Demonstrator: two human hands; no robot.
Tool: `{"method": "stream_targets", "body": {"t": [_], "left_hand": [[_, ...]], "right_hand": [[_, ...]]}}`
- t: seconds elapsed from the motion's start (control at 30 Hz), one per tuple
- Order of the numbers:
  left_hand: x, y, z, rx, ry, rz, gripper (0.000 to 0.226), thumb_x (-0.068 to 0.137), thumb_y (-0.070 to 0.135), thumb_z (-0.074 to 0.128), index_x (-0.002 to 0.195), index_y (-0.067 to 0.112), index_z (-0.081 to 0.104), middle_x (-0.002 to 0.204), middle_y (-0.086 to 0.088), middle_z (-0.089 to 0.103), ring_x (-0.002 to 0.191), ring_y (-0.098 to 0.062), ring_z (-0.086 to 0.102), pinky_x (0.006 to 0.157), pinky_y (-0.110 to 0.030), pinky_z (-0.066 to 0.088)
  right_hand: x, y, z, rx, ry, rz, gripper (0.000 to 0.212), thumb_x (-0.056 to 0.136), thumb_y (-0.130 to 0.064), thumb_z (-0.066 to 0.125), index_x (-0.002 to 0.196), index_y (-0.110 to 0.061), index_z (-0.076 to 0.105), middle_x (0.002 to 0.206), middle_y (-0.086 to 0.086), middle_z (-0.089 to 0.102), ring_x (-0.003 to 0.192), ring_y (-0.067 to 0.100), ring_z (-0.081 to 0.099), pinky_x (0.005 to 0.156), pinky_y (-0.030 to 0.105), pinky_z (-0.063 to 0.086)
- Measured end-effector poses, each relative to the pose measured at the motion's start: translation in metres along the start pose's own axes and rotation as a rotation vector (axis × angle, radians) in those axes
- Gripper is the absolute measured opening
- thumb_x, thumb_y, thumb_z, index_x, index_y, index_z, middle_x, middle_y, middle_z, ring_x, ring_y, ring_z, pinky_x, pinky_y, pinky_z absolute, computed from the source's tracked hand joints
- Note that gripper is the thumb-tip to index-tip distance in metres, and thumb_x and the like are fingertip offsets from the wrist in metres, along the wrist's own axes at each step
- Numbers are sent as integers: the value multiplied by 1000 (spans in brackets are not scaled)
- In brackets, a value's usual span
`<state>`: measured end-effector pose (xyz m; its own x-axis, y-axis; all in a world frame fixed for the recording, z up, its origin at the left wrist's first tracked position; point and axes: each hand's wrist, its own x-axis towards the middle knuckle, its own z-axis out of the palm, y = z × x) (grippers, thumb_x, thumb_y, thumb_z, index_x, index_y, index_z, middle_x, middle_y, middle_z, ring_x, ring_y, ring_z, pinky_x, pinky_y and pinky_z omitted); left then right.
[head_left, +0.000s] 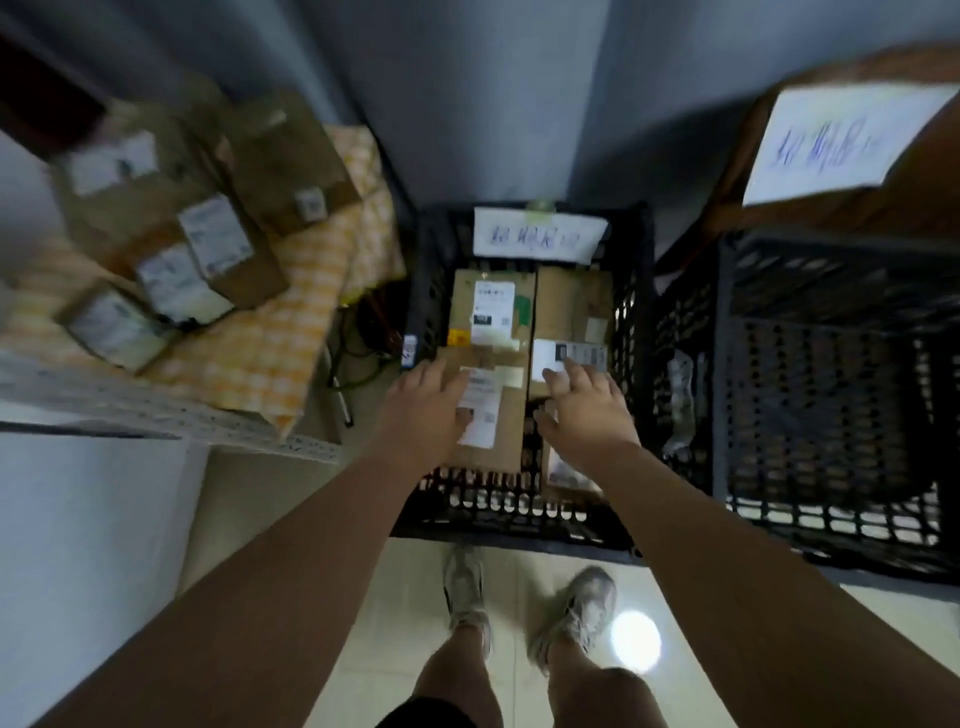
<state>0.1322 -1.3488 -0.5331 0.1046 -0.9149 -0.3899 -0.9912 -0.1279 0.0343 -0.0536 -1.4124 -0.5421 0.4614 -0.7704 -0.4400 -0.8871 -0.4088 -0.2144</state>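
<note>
You have two black lattice crates in front of you: the middle crate (524, 519), which you reach into, and a second crate (831, 364) just beside it on your right. In the middle crate you can count four cardboard parcels: a far-left parcel (467, 301), a far-right parcel (571, 306), a near-left parcel (509, 441) and a near-right parcel (566, 475), mostly hidden under your wrist. Two handwritten paper signs show: one sign (540, 234) on the middle crate's far wall, and another sign (841, 140) on the brown box up at the right. On the checked cloth (270, 353) at your left lie several more boxes, too blurred to count surely. Both your bare arms stretch forward and down. Your left hand (426, 400) rests on the near-left parcel with its fingers straight and spread and its thumb on the white label. Your right hand (584, 410), fingers also straight and apart, touches the far-right parcel at its white label, thumb held out sideways. Neither hand grips anything.
</note>
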Motion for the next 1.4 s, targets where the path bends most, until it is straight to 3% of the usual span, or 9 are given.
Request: {"method": "stream_targets", "body": {"t": [0.27, 0.47, 0.57, 0.7, 0.87, 1.03, 1.27, 1.4], "left_hand": [[-100, 2, -109, 15, 181, -256, 56, 101, 43, 34, 152, 24, 19, 158, -8, 18, 145, -28, 16, 116, -40, 19], [-192, 27, -145, -19, 194, -533, 55, 102, 43, 32, 151, 23, 19, 159, -8, 14, 145, -28, 15, 115, -40, 18], [-248, 37, -160, -44, 209, -646, 54, 101, 45, 32, 149, 22, 24, 155, -8, 22, 142, -28, 22, 113, -39, 22], [-335, 42, -174, -10, 273, -810, 53, 100, 43, 35, 147, 20, 29, 151, -10, 31, 139, -29, 28, 110, -39, 26], [-439, 51, -170, -45, 326, -1030, 52, 101, 44, 33, 146, 19, 30, 153, -10, 27, 140, -29, 25, 110, -39, 25], [-553, 72, -148, -55, 407, -1207, 51, 100, 44, 35, 146, 20, 30, 154, -8, 27, 140, -27, 25, 110, -37, 25], [-740, 123, -94, 52, 485, -1421, 55, 101, 47, 32, 150, 22, 23, 158, -8, 19, 146, -26, 14, 116, -38, 11], [-850, 161, -68, 94, 532, -1517, 55, 100, 47, 33, 150, 24, 24, 156, -4, 25, 144, -23, 20, 115, -35, 14]], "right_hand": [[-41, -41, -105, -159, 110, -306, 55, 101, -44, 32, 149, -19, 26, 159, 10, 16, 145, 29, 15, 119, 42, 8], [-79, -67, -173, -261, 136, -534, 58, 101, -49, 29, 151, -20, 23, 160, 8, 13, 145, 29, 15, 118, 42, 14], [-106, -89, -191, -285, 168, -646, 51, 101, -47, 33, 142, -17, 38, 152, 11, 28, 138, 31, 28, 114, 42, 26], [-156, -137, -201, -212, 257, -870, 40, 100, -40, 38, 127, -13, 51, 126, 9, 52, 115, 28, 52, 92, 37, 44], [-239, -208, -191, -169, 340, -1179, 34, 100, -36, 39, 121, -15, 55, 117, 5, 57, 106, 22, 56, 89, 36, 48], [-332, -270, -155, -142, 301, -1389, 43, 100, -37, 40, 135, -15, 49, 136, 4, 52, 124, 23, 47, 101, 32, 36], [-508, -335, -81, -105, 256, -1612, 43, 100, -37, 38, 137, -16, 47, 138, 4, 48, 128, 23, 41, 102, 33, 33], [-620, -360, -48, -33, 212, -1756, 40, 100, -36, 40, 136, -19, 47, 140, -1, 47, 129, 20, 39, 104, 32, 31]]}}
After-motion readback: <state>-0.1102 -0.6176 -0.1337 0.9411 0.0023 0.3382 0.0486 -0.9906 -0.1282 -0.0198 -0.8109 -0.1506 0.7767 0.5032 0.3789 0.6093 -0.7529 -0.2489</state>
